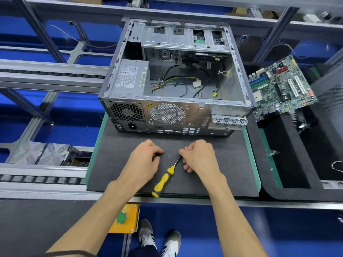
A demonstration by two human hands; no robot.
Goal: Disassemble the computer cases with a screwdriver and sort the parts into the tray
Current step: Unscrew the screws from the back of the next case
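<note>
- One computer case (174,78), open, centre-top of frame on the desk (213,164): likely heavy, rigid, sharp-edged; lift by its frame rails.
- One screwdriver (165,178), lower centre: light, grippy yellow handle.
- One motherboard (280,88), right: fragile, hold by edges.
- Left hand (146,156) curled; what it pinches, I cannot tell.
- Right hand (199,155) pinches a small screw-like piece.

Left hand (143,156) fingertips curl under palm; we cannot tell if they hold anything. Small dark dot on mat (120,164) between hands, too small to identify. Right hand (199,156) covers part of screwdriver (163,180) shaft. Tray (289,182) cut by right edge.
</note>
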